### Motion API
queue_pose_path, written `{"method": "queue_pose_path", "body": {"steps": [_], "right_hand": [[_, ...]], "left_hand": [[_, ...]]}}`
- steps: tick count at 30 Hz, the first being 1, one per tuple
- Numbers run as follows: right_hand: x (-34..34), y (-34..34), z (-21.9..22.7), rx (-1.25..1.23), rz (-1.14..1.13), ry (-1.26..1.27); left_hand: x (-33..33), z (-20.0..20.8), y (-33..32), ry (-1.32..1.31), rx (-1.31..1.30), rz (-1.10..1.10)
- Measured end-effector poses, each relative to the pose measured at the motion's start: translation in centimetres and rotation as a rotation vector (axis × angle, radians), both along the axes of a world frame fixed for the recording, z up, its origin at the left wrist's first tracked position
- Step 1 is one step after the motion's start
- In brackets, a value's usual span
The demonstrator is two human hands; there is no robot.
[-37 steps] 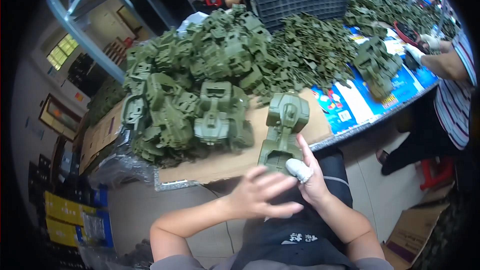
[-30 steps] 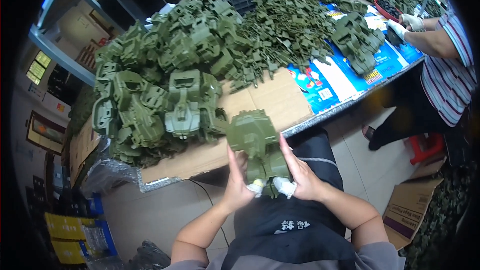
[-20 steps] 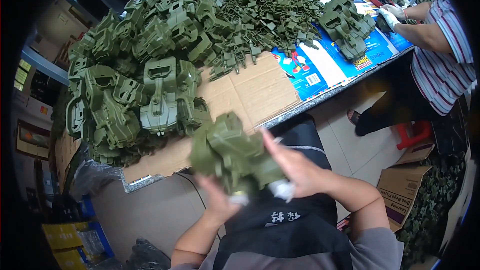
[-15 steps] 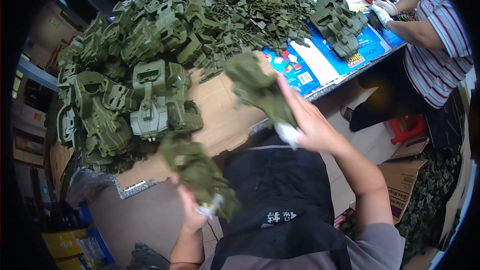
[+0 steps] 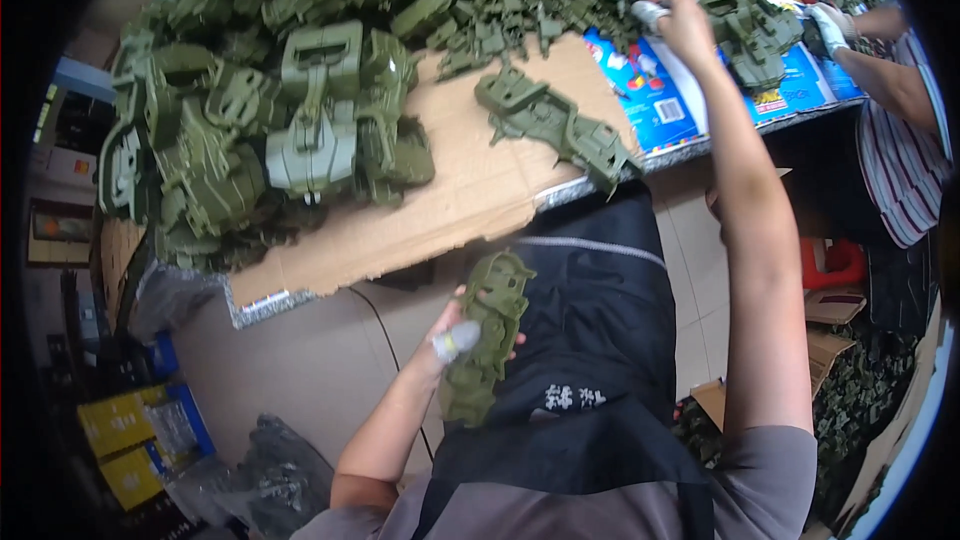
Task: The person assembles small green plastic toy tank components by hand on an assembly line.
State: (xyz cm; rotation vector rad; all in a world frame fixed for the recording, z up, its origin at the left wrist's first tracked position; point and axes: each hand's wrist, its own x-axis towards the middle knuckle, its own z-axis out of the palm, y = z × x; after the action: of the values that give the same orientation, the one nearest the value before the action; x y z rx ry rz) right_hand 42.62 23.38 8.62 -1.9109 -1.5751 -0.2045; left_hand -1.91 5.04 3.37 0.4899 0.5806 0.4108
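My left hand [image 5: 452, 335] is closed around an olive-green moulded plastic toy part [image 5: 493, 325], held upright over my dark apron, with white tape on the thumb. My right arm stretches far forward. At its end my right hand [image 5: 685, 25], with white on one digit, bends its fingers over the edge of the heap of small green plastic pieces [image 5: 510, 0]; whatever is between the fingertips is hidden. Another long green toy part [image 5: 560, 125] lies on the cardboard sheet [image 5: 470, 175], its near end over the table edge.
Large green toy bodies [image 5: 310, 130] are piled at the left of the table. More stand at the right [image 5: 750, 25] on blue printed sheets [image 5: 650, 105]. A co-worker's gloved hand [image 5: 828, 30] is at the far right. A carton [image 5: 825, 355] and yellow boxes [image 5: 120, 430] sit below.
My right hand has let go of one long green part on the cardboard and moved forward to the small pieces. My left hand has brought its part in against the apron.
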Motion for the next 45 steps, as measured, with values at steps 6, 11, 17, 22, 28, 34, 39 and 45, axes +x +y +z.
{"method": "queue_pose_path", "body": {"steps": [6, 11, 17, 22, 28, 34, 39, 45], "right_hand": [[-11.8, -15.2, 3.8, -0.252, 0.334, 0.442], [-18.9, -24.5, -2.6, -0.638, 0.735, 0.485], [-20.9, -25.8, -5.0, -0.755, 0.711, 0.309], [-21.0, -25.5, -7.0, -0.711, 0.779, 0.37], [-20.9, -25.3, -7.9, -0.802, 0.837, 0.311], [-20.9, -24.7, -8.9, -0.858, 0.821, 0.399], [-15.9, -19.0, 0.0, -0.408, 0.727, 0.224], [-2.8, -10.5, -1.7, -0.094, -0.107, -0.028]], "left_hand": [[-0.5, -2.6, -1.2, 0.16, 0.135, -0.065], [1.0, -3.4, -1.1, 0.12, -0.156, -0.208], [1.6, -3.8, -2.0, 0.243, 0.112, -0.288], [1.3, -5.4, -2.4, 0.204, 0.194, -0.313], [1.4, -6.6, -2.1, 0.19, 0.333, -0.366], [1.6, -6.9, -1.2, 0.252, 0.233, -0.435], [0.0, -6.7, -0.9, 0.238, -0.067, 0.016], [0.8, -7.0, -2.4, 0.12, -0.181, 0.239]]}}
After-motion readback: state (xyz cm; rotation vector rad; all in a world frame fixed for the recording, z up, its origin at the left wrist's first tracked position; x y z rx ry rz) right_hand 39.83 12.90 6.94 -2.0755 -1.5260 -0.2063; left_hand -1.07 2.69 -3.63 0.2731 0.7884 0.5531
